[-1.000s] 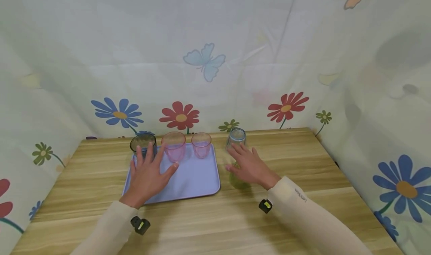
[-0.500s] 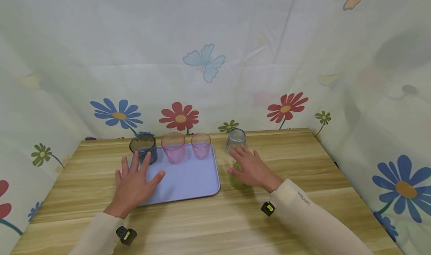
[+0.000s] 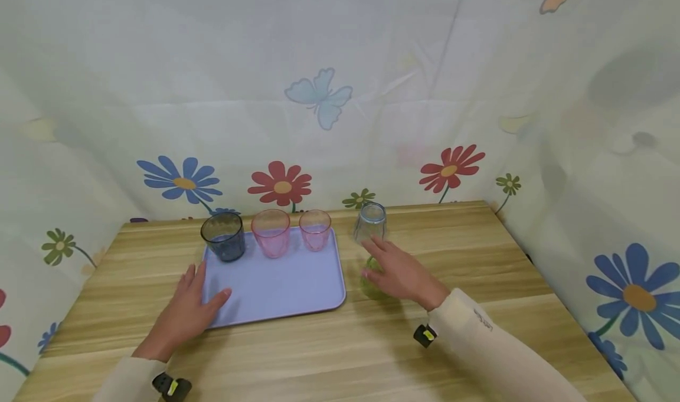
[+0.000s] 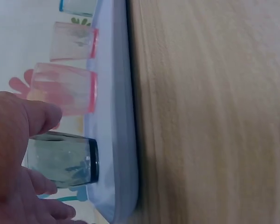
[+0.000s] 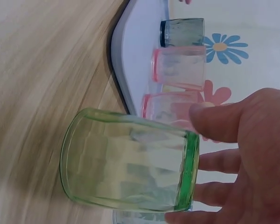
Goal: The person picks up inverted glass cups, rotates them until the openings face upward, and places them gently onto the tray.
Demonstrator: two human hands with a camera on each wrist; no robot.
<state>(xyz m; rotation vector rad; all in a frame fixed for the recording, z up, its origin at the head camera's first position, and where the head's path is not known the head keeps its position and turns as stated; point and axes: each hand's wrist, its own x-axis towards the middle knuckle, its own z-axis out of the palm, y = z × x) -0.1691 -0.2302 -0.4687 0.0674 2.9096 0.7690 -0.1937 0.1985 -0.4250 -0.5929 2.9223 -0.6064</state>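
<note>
My left hand (image 3: 182, 312) has its fingers extended and thumb spread, beside the left edge of a lavender tray (image 3: 281, 290), holding nothing. A dark grey-blue glass (image 3: 225, 245) stands upright on the tray, just beyond that hand. Over an upside-down green glass (image 5: 130, 163) is my right hand (image 3: 406, 275). In the right wrist view, the thumb and fingers stand apart at its thick base, without curling round it. Seen from the head, that hand partly hides the green glass. Behind it, a clear bluish glass (image 3: 370, 225) stands upside down on the table.
Two pink glasses, a larger one (image 3: 272, 237) and a smaller one (image 3: 316, 234), stand upright in a row with the dark glass along the tray's back. Flower-printed cloth (image 3: 319, 148) rises behind the wooden table (image 3: 297, 355) and at both sides.
My left hand has drawn back from above the dark glass, leftward and toward me, to the tray's left edge. The right hand has shifted slightly over the green glass. The glasses stay put.
</note>
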